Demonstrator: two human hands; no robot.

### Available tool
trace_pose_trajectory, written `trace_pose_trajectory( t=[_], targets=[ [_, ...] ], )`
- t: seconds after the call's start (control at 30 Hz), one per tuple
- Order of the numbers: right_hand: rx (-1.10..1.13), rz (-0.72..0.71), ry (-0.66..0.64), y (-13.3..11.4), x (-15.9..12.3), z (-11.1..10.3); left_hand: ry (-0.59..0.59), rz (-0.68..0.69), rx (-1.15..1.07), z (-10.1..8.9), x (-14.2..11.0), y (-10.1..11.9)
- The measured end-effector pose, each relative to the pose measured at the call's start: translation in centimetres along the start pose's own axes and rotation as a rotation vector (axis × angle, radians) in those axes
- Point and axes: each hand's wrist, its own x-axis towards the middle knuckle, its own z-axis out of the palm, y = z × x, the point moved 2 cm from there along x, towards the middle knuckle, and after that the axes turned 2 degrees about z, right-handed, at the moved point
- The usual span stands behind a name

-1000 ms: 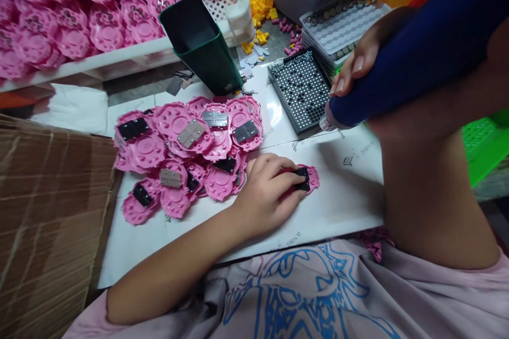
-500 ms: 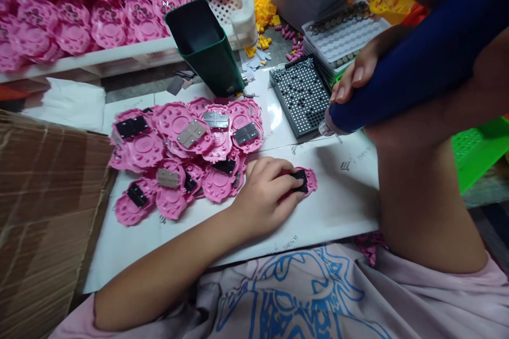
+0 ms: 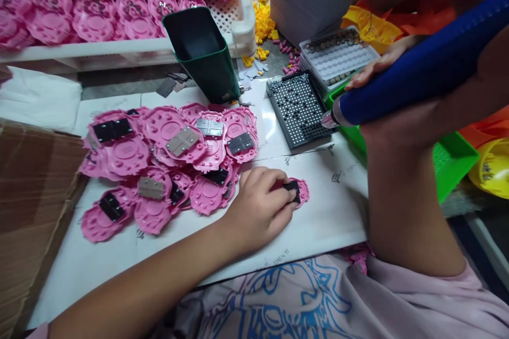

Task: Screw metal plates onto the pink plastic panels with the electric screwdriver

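My left hand [image 3: 260, 204] rests on the white work surface, its fingers bent down over a pink plastic shell [image 3: 304, 192]. Those fingers press on the black plate [image 3: 293, 188] set in the shell and hide much of both. A blue electric screwdriver [image 3: 417, 71] is gripped in my right hand [image 3: 369, 71], which the tool partly covers. Its clear tip [image 3: 329, 119] hovers near the right edge of a black tray of screws [image 3: 300, 108]; contact cannot be made out. To the left lies a pile of pink shells [image 3: 167, 127] with black, grey and tan plates.
A dark green bin [image 3: 201, 55] stands behind the pile. At the back left is a white crate [image 3: 159, 47] full of pink shells. A cardboard box [image 3: 35, 222] borders the left side. Stacked trays [image 3: 338, 58] and a green basket [image 3: 453, 161] are at right.
The view has shifted slightly. The screwdriver has moved up along the screw tray's right side. My left hand stays on the same shell.
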Motion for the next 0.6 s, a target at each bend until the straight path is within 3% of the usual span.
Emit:
trace_pose_trajectory(
  t=[0.07, 0.3, 0.4, 0.53, 0.6],
  targets=[
    [-0.060, -0.180, 0.124, -0.6, -0.4, 0.5, 0.007, 0.006, -0.003, 0.0, 0.0, 0.0],
    [-0.129, -0.223, 0.007, -1.3, -1.3, 1.2, 0.008, 0.013, 0.006, 0.2, -0.1, -0.1],
    [-0.077, -0.189, -0.008, -1.3, -1.3, 1.3, 0.016, 0.017, 0.019, 0.1, 0.0, -0.2],
    [0.149, -0.051, -0.027, -1.2, -1.0, 1.0, 0.023, 0.006, 0.023, 0.1, 0.0, -0.2],
    [0.181, 0.038, -0.116, -1.1, -0.7, 0.9, 0.024, 0.006, 0.019, 0.0, 0.0, -0.3]
  ],
)
